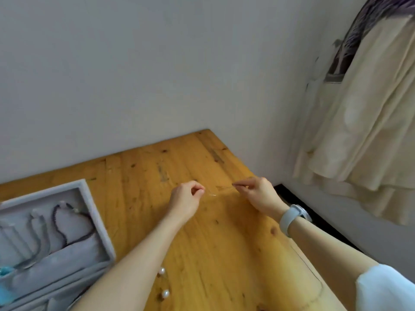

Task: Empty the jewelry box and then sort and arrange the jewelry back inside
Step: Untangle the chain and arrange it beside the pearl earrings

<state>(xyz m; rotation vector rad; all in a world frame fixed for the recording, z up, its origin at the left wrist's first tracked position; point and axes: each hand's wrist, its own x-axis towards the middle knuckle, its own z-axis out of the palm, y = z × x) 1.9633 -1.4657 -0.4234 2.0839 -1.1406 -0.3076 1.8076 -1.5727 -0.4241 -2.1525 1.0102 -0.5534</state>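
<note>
We see a thin chain [219, 191] stretched sideways between both pinching hands (left hand [186, 199], right hand [258, 194]); the jewelry box [86, 198] lies left, nearer the left hand.

The worktop [202, 232] is knotty, honey-coloured wood with a soft sheen. The jewelry box [89, 212] wears matt grey velvety cloth. Two pearls [165, 294] gleam glossy white. The fine chain [221, 190] looks like thin pale metal, though it is blurred. A smooth, matt watch strap [288, 218]; hanging cream cloth [370, 131] beside a matt painted wall [157, 75].
</note>
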